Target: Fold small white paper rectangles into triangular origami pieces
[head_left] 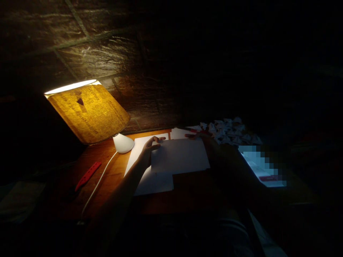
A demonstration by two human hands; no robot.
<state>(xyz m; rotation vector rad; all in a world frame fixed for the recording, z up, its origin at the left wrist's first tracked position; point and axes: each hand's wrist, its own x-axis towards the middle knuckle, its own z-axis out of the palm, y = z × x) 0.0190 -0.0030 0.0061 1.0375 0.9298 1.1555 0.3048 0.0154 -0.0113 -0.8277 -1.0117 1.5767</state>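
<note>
A blank white sheet of paper (179, 157) is held over the wooden table, with its lower right part lit dimly. My left hand (150, 150) grips its upper left edge, the thumb lying on the sheet and the fingers stretched along the top. In shadow at the upper right corner, my right hand (202, 136) has its fingers pointing left along the top edge; part of it is too dark to make out. Beneath the held sheet lies more white paper (158, 184), flat on the table.
A lamp with a yellow printed shade (88, 112) and white base (123, 143) stands at the left. Its white cord (100, 180) runs forward past a red-handled tool (88, 176). Folded paper pieces (227, 130) are heaped at the back right, near a lit screen (262, 171).
</note>
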